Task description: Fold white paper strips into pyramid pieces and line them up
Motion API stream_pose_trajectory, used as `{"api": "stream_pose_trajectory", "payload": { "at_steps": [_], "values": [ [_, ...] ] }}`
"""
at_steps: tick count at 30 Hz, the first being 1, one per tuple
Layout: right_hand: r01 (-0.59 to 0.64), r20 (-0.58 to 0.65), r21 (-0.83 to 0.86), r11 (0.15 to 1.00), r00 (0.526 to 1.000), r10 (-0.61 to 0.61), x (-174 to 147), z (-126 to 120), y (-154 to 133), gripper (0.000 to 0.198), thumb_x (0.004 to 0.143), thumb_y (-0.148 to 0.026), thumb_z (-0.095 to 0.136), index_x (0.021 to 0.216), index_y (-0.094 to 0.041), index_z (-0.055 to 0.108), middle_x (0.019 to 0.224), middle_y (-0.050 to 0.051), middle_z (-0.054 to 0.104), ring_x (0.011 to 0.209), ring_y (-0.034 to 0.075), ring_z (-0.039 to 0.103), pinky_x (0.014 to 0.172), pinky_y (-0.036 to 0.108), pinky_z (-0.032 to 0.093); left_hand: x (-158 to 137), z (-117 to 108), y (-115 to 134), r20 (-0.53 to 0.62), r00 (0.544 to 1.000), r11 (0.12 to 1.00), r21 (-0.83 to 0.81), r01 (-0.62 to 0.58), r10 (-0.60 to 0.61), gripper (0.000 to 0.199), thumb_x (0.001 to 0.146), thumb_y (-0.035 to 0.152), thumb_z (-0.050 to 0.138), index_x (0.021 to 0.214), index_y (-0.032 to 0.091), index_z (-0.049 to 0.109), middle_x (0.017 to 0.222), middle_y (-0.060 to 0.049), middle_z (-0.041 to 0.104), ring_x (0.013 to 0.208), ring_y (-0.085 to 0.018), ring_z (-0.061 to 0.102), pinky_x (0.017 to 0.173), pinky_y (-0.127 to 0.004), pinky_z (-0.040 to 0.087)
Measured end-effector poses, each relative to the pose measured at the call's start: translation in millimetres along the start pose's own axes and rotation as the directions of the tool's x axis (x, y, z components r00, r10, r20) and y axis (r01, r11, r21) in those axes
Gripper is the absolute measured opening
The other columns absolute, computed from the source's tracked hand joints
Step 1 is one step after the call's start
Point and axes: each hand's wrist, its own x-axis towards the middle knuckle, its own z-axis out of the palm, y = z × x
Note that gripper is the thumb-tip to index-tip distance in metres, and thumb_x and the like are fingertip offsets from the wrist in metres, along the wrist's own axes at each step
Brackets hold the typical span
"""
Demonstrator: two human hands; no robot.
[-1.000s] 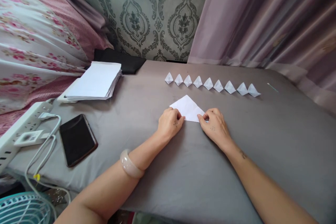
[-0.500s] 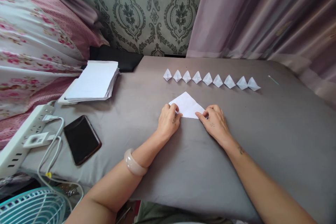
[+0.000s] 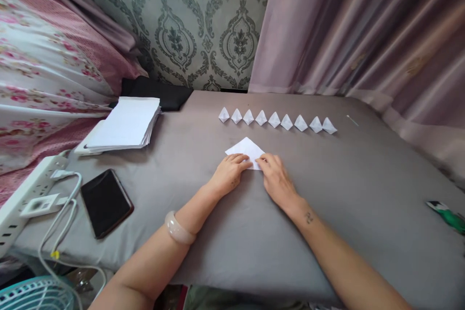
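A folded white sheet of paper (image 3: 244, 146) lies on the grey cloth in front of me, its pointed top facing away. My left hand (image 3: 229, 173) is on its left and lower part, fingers bent and pressed together on the paper. From the right, my right hand (image 3: 278, 179) grips the paper's right side near the lower edge, fingers curled. The fingertips of both hands are close together, and they hide part of the lower fold. Beyond the sheet stands a row of several small folded paper boats (image 3: 273, 120).
At the left are a stack of white paper (image 3: 123, 123), a black phone (image 3: 106, 202) and a white power strip (image 3: 32, 193) with cables. A cotton swab (image 3: 352, 120) lies at the far right, a green-handled tool (image 3: 448, 215) at the right edge. A teal fan (image 3: 36, 295) is at lower left.
My hands have come closer together over the paper, the right one moving inward to the left. The view has tilted up and turned right, bringing the green-handled tool into sight.
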Motion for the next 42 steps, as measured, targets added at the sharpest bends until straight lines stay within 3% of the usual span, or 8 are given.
{"api": "stream_pose_trajectory", "payload": {
  "at_steps": [3,9,16,21,28,32,37,42],
  "values": [
    [0.038,0.068,0.004,0.999,0.997,-0.038,-5,0,-19,0.034,0.096,-0.023,0.039,0.124,-0.013,0.056,0.119,0.014,0.058,0.11,0.025,0.051,0.097,0.038,0.045,0,1,-3,-0.022,1.0,0.999,-0.044,-0.001,0.001,0.049,0.084,0.003,0.037,0.122,0.021,0.062,0.13,-0.008,0.058,0.124,-0.022,0.05,0.105,-0.039,0.04],
    [-0.061,0.086,-0.119,0.991,0.994,0.072,-18,2,-42,0.058,0.096,-0.048,0.037,0.136,-0.008,0.049,0.137,0.02,0.05,0.123,0.03,0.046,0.098,0.044,0.045,1,6,-5,-0.102,0.993,0.985,-0.167,0.047,-0.065,0.04,0.086,0.008,0.038,0.117,0.015,0.062,0.124,-0.012,0.061,0.119,-0.022,0.054,0.105,-0.038,0.043],
    [-0.138,0.149,-0.153,0.979,0.976,0.16,-14,-9,-48,0.062,0.095,-0.055,0.029,0.134,-0.014,0.053,0.131,0.02,0.052,0.118,0.033,0.048,0.09,0.047,0.047,-3,1,-10,-0.127,0.893,0.902,-0.066,0.426,-0.431,0.064,0.081,0.035,0.059,0.138,0.014,0.04,0.146,-0.02,0.037,0.138,-0.037,0.029,0.109,-0.054,0.027],
    [-0.112,0.12,-0.163,0.98,0.984,0.132,-13,-10,-46,0.059,0.095,-0.054,0.029,0.131,-0.017,0.057,0.123,0.019,0.057,0.11,0.033,0.051,0.09,0.049,0.045,1,-14,-13,-0.074,0.827,0.829,-0.102,0.549,-0.557,0.08,0.07,0.05,0.068,0.137,0.018,0.038,0.14,-0.017,0.044,0.131,-0.037,0.036,0.104,-0.054,0.029],
    [-0.107,0.093,-0.126,0.986,0.989,0.119,-14,-7,-40,0.053,0.096,-0.049,0.032,0.13,-0.018,0.057,0.127,0.019,0.055,0.116,0.032,0.05,0.092,0.048,0.045,7,-17,-20,-0.108,0.747,0.732,-0.337,0.593,-0.655,0.047,0.079,0.028,0.059,0.123,0.013,0.05,0.103,-0.009,0.063,0.094,-0.02,0.058,0.087,-0.036,0.044],
    [-0.102,0.098,-0.076,0.992,0.989,0.109,-8,-9,-33,0.047,0.098,-0.043,0.032,0.128,-0.02,0.06,0.129,0.016,0.056,0.12,0.03,0.051,0.096,0.046,0.045,3,-19,-20,-0.094,0.705,0.672,-0.413,0.614,-0.702,0.045,0.077,0.02,0.055,0.121,0.013,0.05,0.087,-0.003,0.063,0.078,-0.016,0.059,0.076,-0.029,0.046],
    [-0.062,0.04,0.079,0.995,0.997,0.059,6,-3,-13,0.035,0.097,-0.032,0.037,0.115,-0.023,0.067,0.126,0.01,0.06,0.116,0.023,0.054,0.098,0.038,0.045,-8,-31,-5,0.056,0.684,0.61,-0.405,0.681,-0.727,0.05,0.072,0.016,0.054,0.121,0.012,0.047,0.077,-0.001,0.063,0.072,-0.016,0.06,0.065,-0.026,0.043],
    [-0.052,-0.003,0.224,0.973,0.999,0.054,16,11,6,0.023,0.091,-0.028,0.052,0.101,-0.021,0.071,0.124,0.008,0.061,0.118,0.022,0.054,0.101,0.037,0.044,-12,-43,12,0.22,0.713,0.644,-0.315,0.698,-0.666,0.015,0.071,0.019,0.053,0.085,0.014,0.057,0.073,-0.003,0.061,0.068,-0.017,0.057,0.058,-0.025,0.039]
  ]
}}
